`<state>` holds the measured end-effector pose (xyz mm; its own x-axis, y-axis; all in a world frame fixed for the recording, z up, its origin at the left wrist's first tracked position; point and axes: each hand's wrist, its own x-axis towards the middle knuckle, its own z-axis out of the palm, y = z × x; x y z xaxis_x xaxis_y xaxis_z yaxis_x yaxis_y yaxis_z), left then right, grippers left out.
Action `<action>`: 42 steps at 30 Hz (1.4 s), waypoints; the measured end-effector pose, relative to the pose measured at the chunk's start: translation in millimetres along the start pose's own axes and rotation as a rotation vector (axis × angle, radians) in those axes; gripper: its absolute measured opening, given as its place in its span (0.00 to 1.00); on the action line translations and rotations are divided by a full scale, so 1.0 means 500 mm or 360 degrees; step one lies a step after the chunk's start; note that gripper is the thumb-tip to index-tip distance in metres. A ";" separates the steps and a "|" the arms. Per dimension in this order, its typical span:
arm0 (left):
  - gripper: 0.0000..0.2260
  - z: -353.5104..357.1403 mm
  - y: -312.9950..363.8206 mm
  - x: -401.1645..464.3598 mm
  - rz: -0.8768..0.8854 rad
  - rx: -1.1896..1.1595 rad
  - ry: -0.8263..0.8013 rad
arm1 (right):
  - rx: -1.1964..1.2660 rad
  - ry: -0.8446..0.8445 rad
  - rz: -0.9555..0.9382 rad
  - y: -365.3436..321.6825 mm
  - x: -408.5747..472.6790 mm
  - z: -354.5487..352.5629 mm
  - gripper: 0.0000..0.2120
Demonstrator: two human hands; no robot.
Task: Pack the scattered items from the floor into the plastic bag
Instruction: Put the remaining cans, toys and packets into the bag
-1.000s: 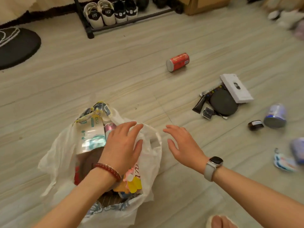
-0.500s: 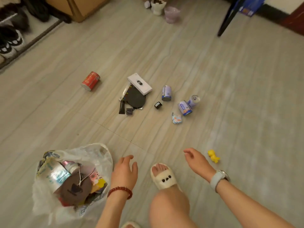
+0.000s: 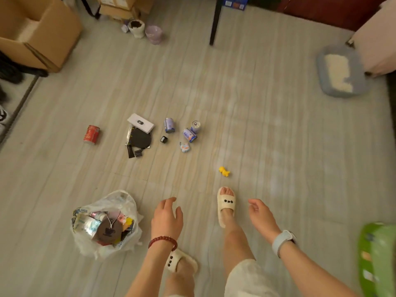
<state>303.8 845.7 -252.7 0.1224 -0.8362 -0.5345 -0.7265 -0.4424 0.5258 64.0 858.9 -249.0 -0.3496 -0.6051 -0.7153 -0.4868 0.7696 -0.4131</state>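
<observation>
**Plastic bag sits full at seven o'clock, both hands empty**

Plastic bag (image 3: 107, 224), white and crumpled, stands open on the pale wood-look floor (image 3: 278, 146) at about seven o'clock from our feet, stuffed with packets and a round brown tag. Our left hand (image 3: 167, 219), with a red bead bracelet at the wrist, hangs just right of the bag, apart from it, fingers loosely spread and holding nothing. Our right hand (image 3: 261, 217), with a pale smartwatch on the wrist, hovers at four o'clock, fingers slack and curled, also empty. Between the hands our right foot in a cream slipper (image 3: 226, 205) steps forward.

Scattered items lie ahead. A small yellow toy (image 3: 224, 171) lies at twelve o'clock, nearest the slipper. Farther off, around eleven o'clock, we see a white box (image 3: 140, 123) overlapping a black round disc (image 3: 140, 139), a small black jar (image 3: 164, 139), three bluish cans (image 3: 189, 135) close together, and a small blue-and-white packet (image 3: 184, 147). A red can (image 3: 91, 134) lies on its side at ten o'clock, well apart from the rest.
</observation>
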 end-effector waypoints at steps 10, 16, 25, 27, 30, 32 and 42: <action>0.16 0.128 0.337 0.236 -0.0073 0.0125 -0.0012 | -0.0089 -0.0235 -0.0044 -0.062 0.324 -0.221 0.17; 0.16 0.265 0.435 0.440 -0.0315 0.0148 -0.0200 | -0.0504 -0.0414 -0.0242 -0.097 0.603 -0.264 0.16; 0.15 0.462 0.299 0.717 -0.0410 0.0118 -0.0225 | -0.0936 -0.0643 -0.0380 -0.032 0.920 -0.059 0.17; 0.17 0.515 0.215 0.789 -0.0504 0.0105 -0.0226 | -0.1007 -0.0684 -0.0377 0.008 0.979 0.027 0.18; 0.21 0.597 0.069 0.909 -0.0740 0.0062 -0.0159 | -0.1036 -0.0690 -0.0307 0.072 1.067 0.170 0.20; 0.24 0.648 -0.016 0.973 -0.0824 0.0102 -0.0153 | -0.1043 -0.0663 -0.0225 0.121 1.119 0.255 0.24; 0.24 0.758 -0.152 1.191 -0.0680 0.0290 0.0199 | -0.1627 -0.0783 -0.0754 0.255 1.219 0.402 0.14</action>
<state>175.7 503.8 -861.6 0.5085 -0.6293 -0.5878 -0.6986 -0.7005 0.1456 -50.1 629.1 -851.0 0.2638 -0.4700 -0.8423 -0.9642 -0.1527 -0.2167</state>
